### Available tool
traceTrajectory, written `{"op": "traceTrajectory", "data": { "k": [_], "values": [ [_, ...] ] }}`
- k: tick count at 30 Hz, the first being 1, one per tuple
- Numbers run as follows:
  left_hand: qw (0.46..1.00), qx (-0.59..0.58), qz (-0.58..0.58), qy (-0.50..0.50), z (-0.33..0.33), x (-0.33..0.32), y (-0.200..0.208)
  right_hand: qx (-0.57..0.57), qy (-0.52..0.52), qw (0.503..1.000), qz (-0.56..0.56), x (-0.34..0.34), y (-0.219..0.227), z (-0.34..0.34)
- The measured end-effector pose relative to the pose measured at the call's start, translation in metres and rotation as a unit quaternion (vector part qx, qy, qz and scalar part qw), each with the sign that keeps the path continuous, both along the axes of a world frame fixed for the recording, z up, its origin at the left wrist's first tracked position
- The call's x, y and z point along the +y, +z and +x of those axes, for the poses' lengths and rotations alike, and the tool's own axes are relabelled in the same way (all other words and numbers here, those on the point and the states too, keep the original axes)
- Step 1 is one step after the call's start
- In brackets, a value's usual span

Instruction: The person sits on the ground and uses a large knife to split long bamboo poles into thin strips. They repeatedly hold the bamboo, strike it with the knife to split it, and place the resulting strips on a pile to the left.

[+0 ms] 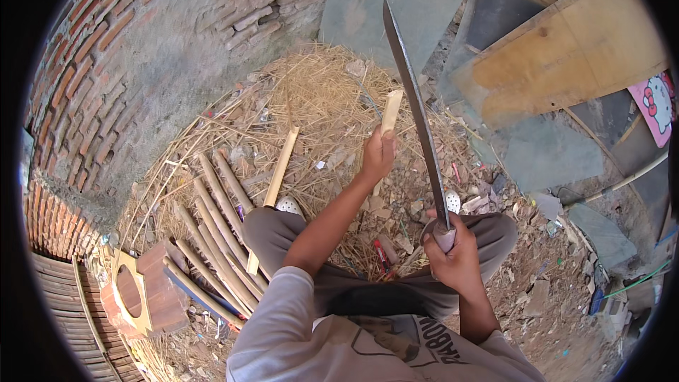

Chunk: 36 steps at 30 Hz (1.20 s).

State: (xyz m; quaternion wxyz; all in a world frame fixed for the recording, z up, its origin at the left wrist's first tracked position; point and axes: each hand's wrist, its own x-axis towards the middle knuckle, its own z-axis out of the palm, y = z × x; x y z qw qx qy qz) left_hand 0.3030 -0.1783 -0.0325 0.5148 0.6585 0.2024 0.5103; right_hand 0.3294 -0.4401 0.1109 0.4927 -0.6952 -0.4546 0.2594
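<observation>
Lower L of frame: reddish-brown wooden panel w/ pale-rimmed round hole. Just R of it, bunch of long round tan sticks, side by side. L of ctr: long flat pale wooden strip, tilted, partly hidden by grey-trousered L knee. Ctr: L hand grasping a narrow pale split-wood piece, top end sticking up past the fist. R of ctr: R hand wrapped round the light-coloured handle of a long dark-grey metal machete, blade pointing up-frame, apart from the piece. Upper R: big tan wooden board.
</observation>
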Motion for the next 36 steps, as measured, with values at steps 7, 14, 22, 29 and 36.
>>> {"op": "traceTrajectory", "data": {
  "k": [7, 14, 22, 29, 36],
  "values": [
    [1.000, -0.008, -0.004, 0.001, -0.003, 0.000, 0.001, -0.008, -0.003, 0.999, -0.053, 0.004, -0.008, 0.006],
    [1.000, -0.003, 0.020, 0.015, -0.001, -0.002, 0.002, 0.020, -0.032, 0.999, 0.005, -0.002, 0.014, -0.001],
    [0.999, 0.016, 0.033, 0.028, -0.001, -0.005, 0.003, -0.073, -0.025, 0.994, -0.080, 0.007, -0.004, 0.002],
    [1.000, 0.003, 0.003, 0.017, -0.004, -0.005, 0.005, 0.077, 0.029, 0.995, -0.050, 0.004, -0.003, 0.004],
    [1.000, -0.007, 0.010, 0.011, -0.002, -0.005, 0.001, 0.112, 0.044, 0.993, -0.004, 0.001, 0.000, -0.001]
  ]
}}
